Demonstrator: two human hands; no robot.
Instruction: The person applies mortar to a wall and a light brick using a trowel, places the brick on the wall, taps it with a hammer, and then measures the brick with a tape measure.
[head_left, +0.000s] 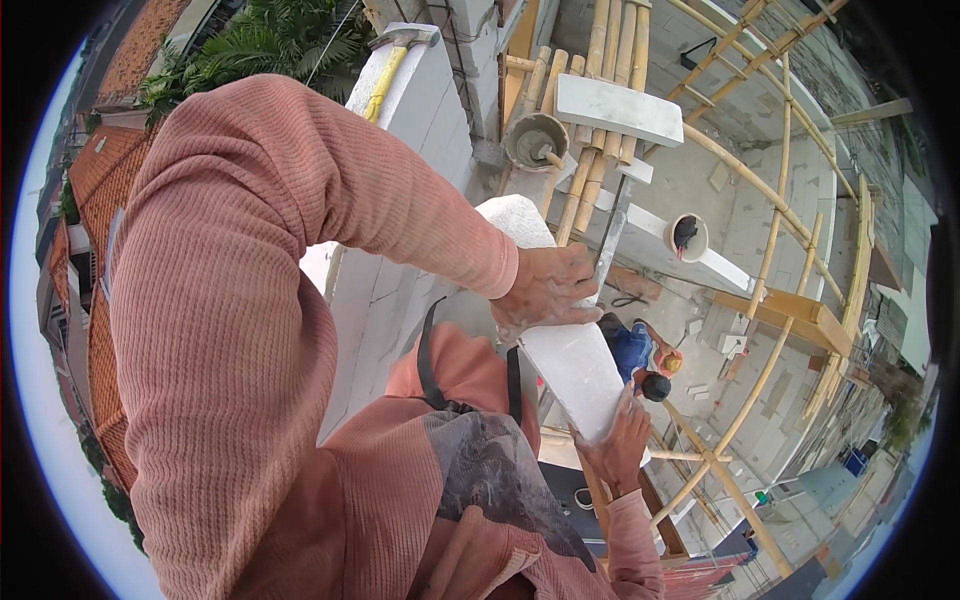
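Well, closest to my head camera is the pink sleeve (pixel 220 340) of the left arm, bent high and reaching across to the white block (pixel 575 375), which I take as my landmark. The block lies in front of the body, its long axis slanting from upper left to lower right, roughly along the line between the two hands. The left hand (pixel 545 288) lies across its upper part, fingers bent over it and grasping; the right hand (pixel 617 445) cups its lower end, thumb on one side, fingers along the other. So both touch it, and neither is the nearer. Past the left hand more white surface shows; I can't tell whether it belongs to the same block. Farther out, up-left of the block, a yellow-handled hammer (pixel 385 82) rests on a pale wall (pixel 435 115). Above the block I see a mortar bucket (pixel 507 140), beside bamboo poles (pixel 612 45) with a white slab (pixel 620 110) across them. Well below, right of the block, is a person in blue (pixel 628 348); a pale bucket (pixel 701 245) stands up-right of the block, and bamboo scaffolding (pixel 708 457) crosses at its lower right.
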